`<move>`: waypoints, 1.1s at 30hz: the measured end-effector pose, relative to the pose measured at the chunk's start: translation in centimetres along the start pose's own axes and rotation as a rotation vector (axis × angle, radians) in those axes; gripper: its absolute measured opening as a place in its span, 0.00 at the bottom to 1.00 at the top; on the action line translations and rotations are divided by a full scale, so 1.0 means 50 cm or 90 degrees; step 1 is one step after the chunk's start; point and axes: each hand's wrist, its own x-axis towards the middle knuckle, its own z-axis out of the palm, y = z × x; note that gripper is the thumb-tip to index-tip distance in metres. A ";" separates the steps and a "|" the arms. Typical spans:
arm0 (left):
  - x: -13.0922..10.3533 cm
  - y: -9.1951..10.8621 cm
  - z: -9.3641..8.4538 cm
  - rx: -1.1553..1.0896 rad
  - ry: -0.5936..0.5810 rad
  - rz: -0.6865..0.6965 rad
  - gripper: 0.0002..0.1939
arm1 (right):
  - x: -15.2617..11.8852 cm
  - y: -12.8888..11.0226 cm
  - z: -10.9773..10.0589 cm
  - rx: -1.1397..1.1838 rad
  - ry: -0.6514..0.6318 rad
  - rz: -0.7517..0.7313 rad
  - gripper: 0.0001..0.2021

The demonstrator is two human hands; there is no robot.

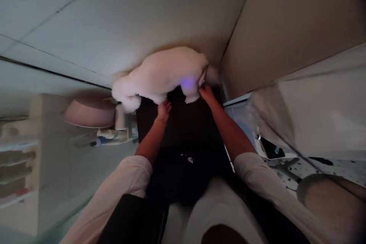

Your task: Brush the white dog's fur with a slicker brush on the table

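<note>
A fluffy white dog [168,69] stands side-on along the wall, on a black table [183,126], its head at the left. My left hand [164,110] is at the dog's front leg, the fingers partly spread and touching the fur. At the hind end, my right hand [205,92] is closed round the handles of scissors [203,77], whose blades point up beside the dog's rump. A violet spot of light lies on the hind leg.
To the left are a pink basin [90,111], a small shelf with bottles [110,135] and a blurred rack [17,160]. On the right are a pale plastic cover [320,114] and a round stool [328,198]. Walls rise behind the dog.
</note>
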 end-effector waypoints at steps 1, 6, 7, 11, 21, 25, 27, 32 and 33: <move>0.006 -0.026 0.016 0.027 -0.039 0.018 0.15 | 0.001 0.013 0.010 0.017 -0.014 -0.009 0.19; 0.037 -0.098 0.112 0.083 -0.267 0.163 0.12 | 0.011 0.071 0.052 0.114 -0.045 -0.071 0.22; 0.043 -0.104 0.127 0.080 -0.285 0.185 0.10 | 0.008 0.078 0.061 0.133 -0.048 -0.083 0.23; 0.045 -0.132 0.151 0.000 -0.304 0.254 0.07 | -0.045 0.093 0.090 0.227 -0.057 -0.137 0.26; -0.059 -0.151 0.082 -0.232 -0.416 0.300 0.25 | -0.263 0.105 -0.035 0.377 -0.045 -0.144 0.28; -0.073 -0.139 0.040 -0.135 -0.410 0.441 0.29 | -0.300 0.114 -0.066 0.326 -0.021 -0.192 0.23; -0.079 -0.139 0.023 -0.051 -0.353 0.444 0.32 | -0.307 0.114 -0.067 0.264 -0.041 -0.243 0.21; -0.109 -0.146 0.006 -0.049 -0.264 0.375 0.31 | -0.285 0.115 -0.085 -0.034 -0.048 -0.446 0.18; -0.119 -0.145 0.006 -0.075 -0.251 0.330 0.30 | -0.276 0.119 -0.093 -0.083 -0.058 -0.475 0.18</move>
